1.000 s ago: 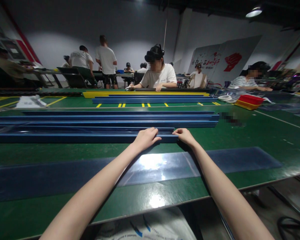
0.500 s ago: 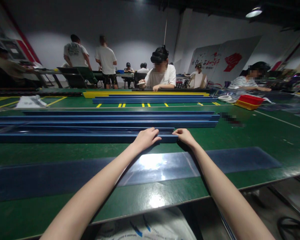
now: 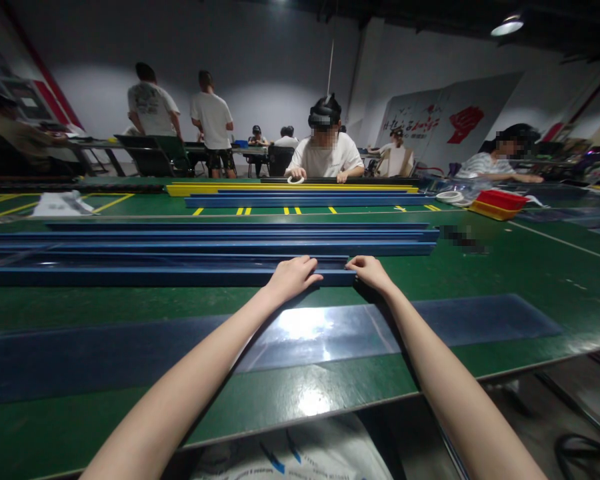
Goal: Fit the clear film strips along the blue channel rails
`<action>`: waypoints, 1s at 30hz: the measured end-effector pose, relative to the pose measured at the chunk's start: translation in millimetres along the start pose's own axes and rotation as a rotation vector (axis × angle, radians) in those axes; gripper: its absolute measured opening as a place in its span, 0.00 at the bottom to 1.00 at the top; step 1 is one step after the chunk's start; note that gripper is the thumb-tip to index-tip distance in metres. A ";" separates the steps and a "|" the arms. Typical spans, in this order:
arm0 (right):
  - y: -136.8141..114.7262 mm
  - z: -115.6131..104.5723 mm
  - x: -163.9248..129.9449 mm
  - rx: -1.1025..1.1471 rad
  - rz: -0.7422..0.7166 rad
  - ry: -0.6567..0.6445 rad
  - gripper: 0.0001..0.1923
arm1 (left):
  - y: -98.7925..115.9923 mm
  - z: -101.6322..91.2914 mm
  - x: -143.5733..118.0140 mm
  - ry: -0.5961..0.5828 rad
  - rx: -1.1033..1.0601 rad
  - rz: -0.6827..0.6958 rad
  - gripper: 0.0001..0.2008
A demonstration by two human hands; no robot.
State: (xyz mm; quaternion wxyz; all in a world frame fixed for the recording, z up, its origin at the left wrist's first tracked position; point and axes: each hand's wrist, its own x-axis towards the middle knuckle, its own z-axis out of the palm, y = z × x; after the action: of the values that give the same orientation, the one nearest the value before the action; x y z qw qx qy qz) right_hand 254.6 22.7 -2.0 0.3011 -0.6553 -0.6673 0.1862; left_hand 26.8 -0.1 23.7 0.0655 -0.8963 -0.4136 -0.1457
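Gripping long, smooth blue channel strip (image 3: 165, 275): left hand (image 3: 291, 277), right hand (image 3: 371, 271).

The bench (image 3: 505, 267) is dark green, with yellow dashes (image 3: 290, 211) across its far part. Long rails (image 3: 155, 273) on it are deep blue; farther rails (image 3: 290, 189) are yellow and blue. A glossy navy strip (image 3: 105, 353) lies along the near edge. A tray (image 3: 500, 203) near the far right corner is red over yellow.

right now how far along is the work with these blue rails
Looks done: several blue rails lie side by side further back. In hand: left hand and right hand rest on the right end of the nearest rail. Left: a clear film strip lies flat on the table in front, untouched.
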 end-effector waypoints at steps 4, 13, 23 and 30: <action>-7.4 -9.6 -4.0 -0.048 0.015 0.114 0.11 | 0.6 -2.2 0.7 -0.027 0.023 -0.004 0.14; -42.4 -14.0 -29.2 -0.132 -0.388 0.122 0.15 | -5.9 -15.7 4.9 -0.129 0.014 0.001 0.12; -63.2 16.6 -39.6 -0.594 -0.576 -0.018 0.09 | -24.7 -36.0 0.9 -0.328 0.078 -0.097 0.10; -64.0 12.7 -37.9 -0.601 -0.604 -0.009 0.07 | -26.7 -41.4 -1.7 -0.358 0.079 -0.126 0.11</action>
State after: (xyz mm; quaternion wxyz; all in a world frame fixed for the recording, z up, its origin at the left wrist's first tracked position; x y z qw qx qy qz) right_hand 196.1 -17.4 23.7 0.1348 -0.4883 -0.8551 -0.1103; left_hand -3.0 6.2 62.4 0.0166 -0.8769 -0.4795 0.0285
